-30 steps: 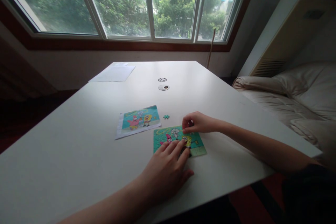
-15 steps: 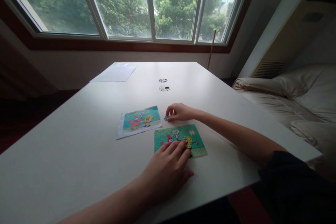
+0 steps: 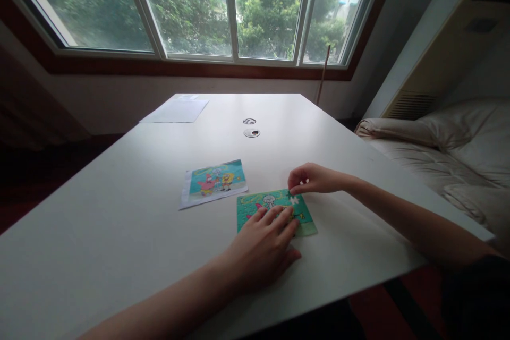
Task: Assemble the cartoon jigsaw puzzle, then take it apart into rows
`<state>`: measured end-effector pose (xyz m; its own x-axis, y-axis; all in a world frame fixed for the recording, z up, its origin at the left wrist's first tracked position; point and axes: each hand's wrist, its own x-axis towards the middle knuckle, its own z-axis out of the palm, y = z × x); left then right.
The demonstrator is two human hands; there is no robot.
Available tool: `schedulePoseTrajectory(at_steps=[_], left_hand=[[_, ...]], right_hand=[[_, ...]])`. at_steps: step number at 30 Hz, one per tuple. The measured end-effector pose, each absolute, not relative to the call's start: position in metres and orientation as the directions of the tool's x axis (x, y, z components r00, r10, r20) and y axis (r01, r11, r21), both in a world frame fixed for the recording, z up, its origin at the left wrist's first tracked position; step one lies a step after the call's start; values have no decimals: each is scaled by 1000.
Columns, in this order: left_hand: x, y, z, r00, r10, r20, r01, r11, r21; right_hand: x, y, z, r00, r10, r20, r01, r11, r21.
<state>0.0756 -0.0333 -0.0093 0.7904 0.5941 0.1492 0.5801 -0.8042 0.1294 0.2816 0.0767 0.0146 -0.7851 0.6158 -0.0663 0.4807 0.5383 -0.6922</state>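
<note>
The puzzle (image 3: 250, 207) lies on the table under the fingers of the left hand (image 3: 268, 241), its far edge reaching out beyond them. That hand is palm down and open, its fingers slightly spread and pointing forward and a little right; the thumb sticks out to the right, off the puzzle's near edge. Its forearm slants in from the lower left.

The right hand (image 3: 313, 178) is at the puzzle's far right corner, its arm stretched in from the right. Its fingers curl down, thumb and forefinger pinching a small green piece (image 3: 289, 194) just beside a white gap in the puzzle; whether the piece touches the puzzle, I cannot tell.

Beyond the left hand and to its left lies a printed picture (image 3: 217, 179). Farther out from both hands, the table (image 3: 131, 212) carries two round discs (image 3: 252, 133) and, to the far left, a paper sheet (image 3: 174, 111).
</note>
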Motion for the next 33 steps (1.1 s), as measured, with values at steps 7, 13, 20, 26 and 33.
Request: schedulePoseTrajectory(at_steps=[7,13,20,26,33], left_hand=[[76,-31,-12,796,588,141,571,-808,147],[76,-31,-14,795,592,134,574,-804,153],[76,-32,-14,791,594,143,578,-804,143],[75,-32,-14,794,591,144,576,-806,136],[74,-33,-13,800,584,138,571,-811,124]], right_hand=[[292,66,4,-727,683,-74,543,506,-670],[287,64,3,-711,700,-60,554,507,-660],[284,60,-1,-666,745,-33,602,510,-614],[284,61,-5,-631,776,-1,617,501,-607],[285,69,-8,-588,804,-89,652,407,-640]])
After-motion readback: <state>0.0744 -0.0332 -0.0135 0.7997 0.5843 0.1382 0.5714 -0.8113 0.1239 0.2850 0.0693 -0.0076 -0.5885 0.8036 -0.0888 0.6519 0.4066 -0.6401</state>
